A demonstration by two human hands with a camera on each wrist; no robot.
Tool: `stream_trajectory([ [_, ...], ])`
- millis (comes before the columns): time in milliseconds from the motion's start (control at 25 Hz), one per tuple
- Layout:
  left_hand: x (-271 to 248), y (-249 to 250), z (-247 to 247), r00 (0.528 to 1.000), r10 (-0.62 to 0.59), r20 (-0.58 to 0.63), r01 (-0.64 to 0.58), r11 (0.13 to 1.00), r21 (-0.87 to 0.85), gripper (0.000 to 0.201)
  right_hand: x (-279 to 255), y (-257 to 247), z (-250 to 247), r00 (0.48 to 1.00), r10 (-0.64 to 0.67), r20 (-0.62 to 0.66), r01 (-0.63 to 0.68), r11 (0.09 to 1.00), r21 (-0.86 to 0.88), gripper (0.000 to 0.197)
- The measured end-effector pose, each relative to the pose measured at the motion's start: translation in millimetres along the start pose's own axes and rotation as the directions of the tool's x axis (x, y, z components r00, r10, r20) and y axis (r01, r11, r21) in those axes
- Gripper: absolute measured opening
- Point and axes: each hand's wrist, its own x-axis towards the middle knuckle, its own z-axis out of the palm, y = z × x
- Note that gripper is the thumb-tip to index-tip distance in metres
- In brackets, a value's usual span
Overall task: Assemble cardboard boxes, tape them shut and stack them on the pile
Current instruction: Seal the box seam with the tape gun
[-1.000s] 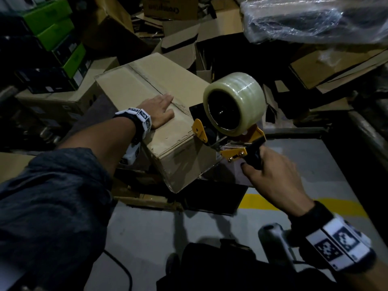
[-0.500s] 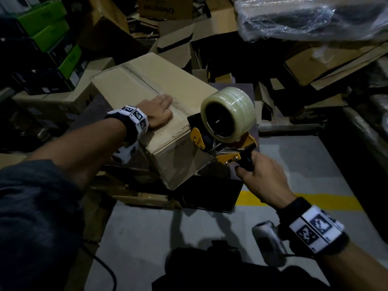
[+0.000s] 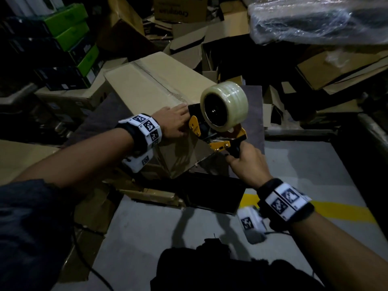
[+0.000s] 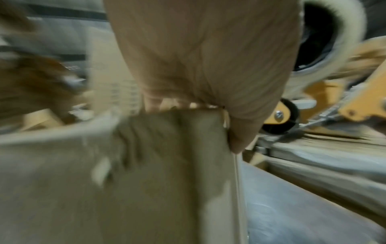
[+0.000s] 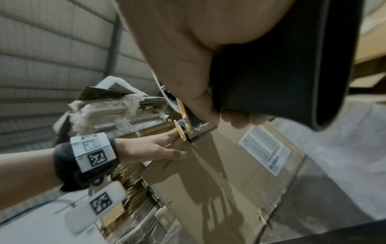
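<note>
a white label [image 5: 265, 149] with fine print too small to read sits on the side of the box [image 3: 155, 89], seen at right in the right wrist view. at the top of the head view another carton [image 3: 180, 7] shows upside-down lettering, not legible for sure. green-and-black cartons [image 3: 69, 36] are stacked at upper left. the box lies mid-frame, flaps closed with the seam running along its top; its contents are hidden. the left hand [image 3: 173, 122] lies flat on the box's near top edge, fingers straight, thumb over the corner. the right hand [image 3: 246, 164] is wrapped round the black handle of the tape gun [image 3: 218, 127], whose clear roll [image 3: 224, 106] sits just beside the left hand at that edge.
</note>
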Motion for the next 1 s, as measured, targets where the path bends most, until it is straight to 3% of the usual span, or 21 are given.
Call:
stream_trajectory([
  [160,3.3,-5.8,9.7,0.978,-0.198,-0.064,0.188,0.973,-0.131,0.069,20.9,-14.9,-0.7,0.999,-0.014,0.041,0.012,0.998,0.063,0.028],
  [240,4.6,-3.4,10.8,0.965,-0.245,-0.089,0.224,0.955,-0.197,0.066,24.3,-6.1,-2.3,1.000,-0.008,0.024,0.006,0.998,0.057,0.024],
  [520,4.0,-0.9,9.9,0.967,-0.247,-0.061,0.221,0.936,-0.273,0.066,16.5,22.0,-9.4,0.999,-0.034,-0.024,0.034,0.999,0.000,0.022],
  [680,2.0,0.9,12.4,0.964,-0.255,-0.081,0.222,0.930,-0.293,0.067,22.8,18.9,-14.4,0.999,-0.037,0.035,0.038,0.999,-0.029,0.024],
  [840,1.8,-1.2,12.8,0.961,-0.276,-0.030,0.253,0.914,-0.319,0.076,49.3,12.6,-6.5,0.992,0.012,0.129,-0.057,0.934,0.354,0.015],
  [920,2.4,-1.2,11.1,0.960,-0.278,-0.028,0.250,0.901,-0.354,0.076,50.5,32.4,1.6,0.991,0.025,0.131,-0.066,0.946,0.318,0.007],
  [1000,3.6,-1.2,12.0,0.962,-0.268,-0.054,0.229,0.899,-0.373,0.072,29.2,68.5,22.0,0.983,0.049,0.177,-0.086,0.974,0.211,0.018],
])
